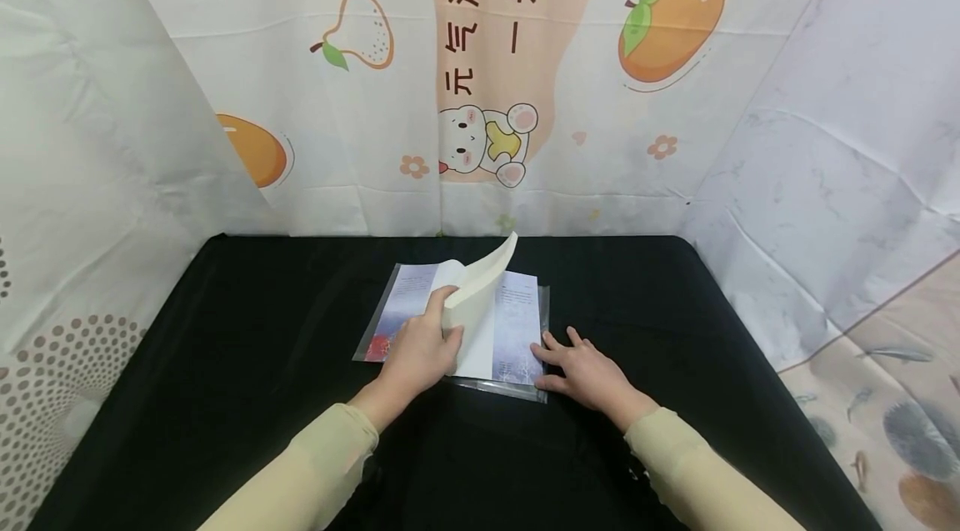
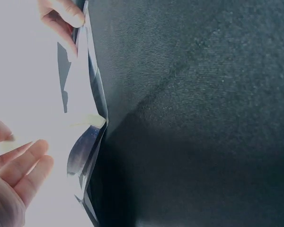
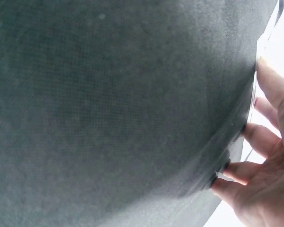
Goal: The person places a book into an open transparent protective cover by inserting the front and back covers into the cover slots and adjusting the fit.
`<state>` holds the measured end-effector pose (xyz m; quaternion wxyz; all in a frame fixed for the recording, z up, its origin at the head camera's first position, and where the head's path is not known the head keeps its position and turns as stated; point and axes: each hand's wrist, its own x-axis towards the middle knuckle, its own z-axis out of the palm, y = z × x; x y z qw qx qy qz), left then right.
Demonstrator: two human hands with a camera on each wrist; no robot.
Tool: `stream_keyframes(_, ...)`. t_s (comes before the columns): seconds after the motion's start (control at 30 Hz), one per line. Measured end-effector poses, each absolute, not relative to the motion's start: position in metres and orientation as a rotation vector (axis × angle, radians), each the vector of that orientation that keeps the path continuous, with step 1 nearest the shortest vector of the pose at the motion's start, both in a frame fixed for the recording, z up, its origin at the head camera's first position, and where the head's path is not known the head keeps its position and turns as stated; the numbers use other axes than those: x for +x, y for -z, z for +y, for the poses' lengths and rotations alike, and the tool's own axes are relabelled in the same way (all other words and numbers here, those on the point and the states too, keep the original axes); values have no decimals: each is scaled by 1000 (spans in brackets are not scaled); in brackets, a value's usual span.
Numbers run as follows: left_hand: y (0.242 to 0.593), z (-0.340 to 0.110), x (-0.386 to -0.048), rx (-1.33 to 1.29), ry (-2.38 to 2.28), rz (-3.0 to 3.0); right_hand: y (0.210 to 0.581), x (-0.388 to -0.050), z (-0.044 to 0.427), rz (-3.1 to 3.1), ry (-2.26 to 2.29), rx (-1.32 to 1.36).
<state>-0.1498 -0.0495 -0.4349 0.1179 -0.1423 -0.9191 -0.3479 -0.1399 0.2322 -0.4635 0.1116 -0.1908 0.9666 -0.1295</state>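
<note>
An open book (image 1: 474,348) with a bluish printed cover lies in a clear plastic sleeve (image 1: 501,388). Its thick block of cream pages (image 1: 480,285) stands up and leans right. My left hand (image 1: 422,348) holds those pages, thumb on the near side and fingers behind; in the left wrist view the same hand (image 2: 16,175) shows with pale glare around it. At the right edge of the cover rests my right hand (image 1: 585,370), fingers spread. The right wrist view shows that hand (image 3: 260,165) with fingertips on the cloth and the thumb by the sleeve's edge.
A black cloth (image 1: 285,364) covers the table under the book. White printed curtains (image 1: 360,114) with fruit drawings hang behind it, and more curtain fabric (image 1: 840,147) hangs along both sides.
</note>
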Motion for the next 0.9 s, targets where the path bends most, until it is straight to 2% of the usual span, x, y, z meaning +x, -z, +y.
stream_keyframes(0.4, 427, -66, -143, -289, 1270, -2664, 465, -141, 233, 2837, 382, -545)
stream_keyframes(0.9, 423, -86, -143, -172, 1142, -2678, 465, -140, 232, 2834, 387, -535)
